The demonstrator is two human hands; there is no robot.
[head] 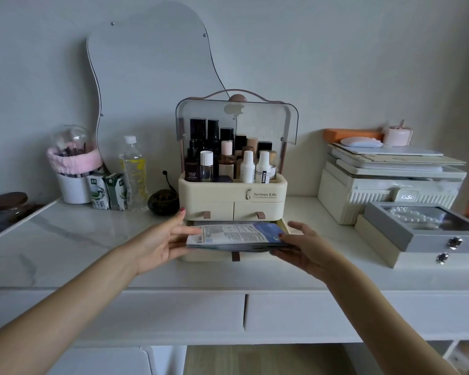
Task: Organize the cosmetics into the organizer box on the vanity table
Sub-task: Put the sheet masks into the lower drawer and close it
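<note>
A cream organizer box [232, 194] stands in the middle of the white vanity table [92, 255], its clear lid raised. Several bottles [228, 161] fill its top tray. Its wide bottom drawer [220, 256] is pulled out toward me. A flat stack of blue-and-white sachets [236, 236] is held level just above that open drawer. My left hand [163, 240] grips the stack's left end and my right hand [301, 246] grips its right end.
On the left stand a wavy mirror [146, 77], a white cup of brushes [75, 169], two milk cartons [109, 190], a plastic bottle [133, 171] and a dark round burner [163, 203]. On the right sit a white storage case [385, 193] and a grey jewellery box [428, 234].
</note>
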